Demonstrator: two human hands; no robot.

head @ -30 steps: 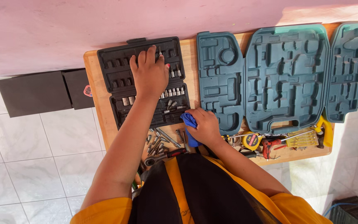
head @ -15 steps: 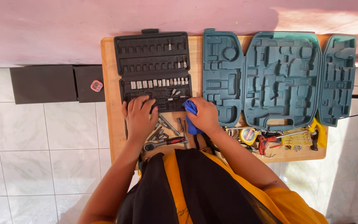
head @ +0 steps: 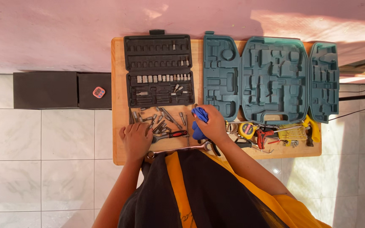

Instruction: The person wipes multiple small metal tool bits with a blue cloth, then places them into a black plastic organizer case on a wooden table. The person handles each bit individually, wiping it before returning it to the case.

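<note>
The left hand (head: 137, 140) lies flat near the front left corner of the wooden table (head: 118, 63), fingers spread narrow and holding nothing, its fingertips just beside the loose bits (head: 159, 120) scattered along the front edge of the black socket case (head: 159, 69). It seems to rest there because the bits lie within easy reach. The right hand (head: 211, 126) is closed around a blue cloth (head: 199, 122), bunched in the fingers near the middle of the table's front edge, at the lower corner of the teal tool case (head: 273, 78). A red-handled ratchet (head: 170, 135) lies between the hands and a long wrench (head: 180, 148) along the front edge. A tape measure (head: 247, 130), pliers and a yellow drill (head: 311, 128) crowd the front right.
</note>
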